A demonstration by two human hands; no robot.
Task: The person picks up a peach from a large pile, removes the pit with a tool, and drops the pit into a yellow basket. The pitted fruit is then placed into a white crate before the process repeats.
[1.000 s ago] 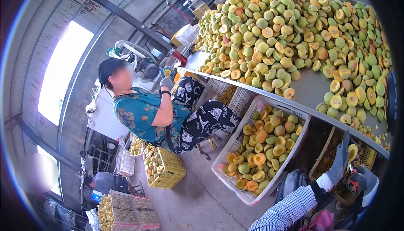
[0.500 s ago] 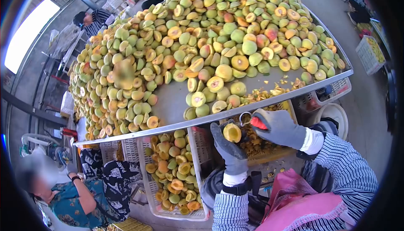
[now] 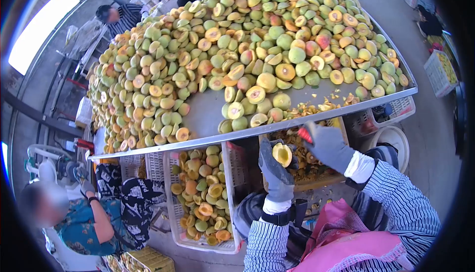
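One halved peach (image 3: 282, 154) sits clasped in the left hand (image 3: 275, 174) grip, right hand (image 3: 327, 147) clutching a red tool (image 3: 305, 135) beside it.

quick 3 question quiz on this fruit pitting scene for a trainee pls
1. True or false: the left hand holds a halved fruit.
2. Which holds the red-handled tool? A) the right hand B) the left hand C) neither hand
3. Fill in the gap: the white crate of fruit halves stands ___ the edge of the table.

Key: 1 true; 2 A; 3 below
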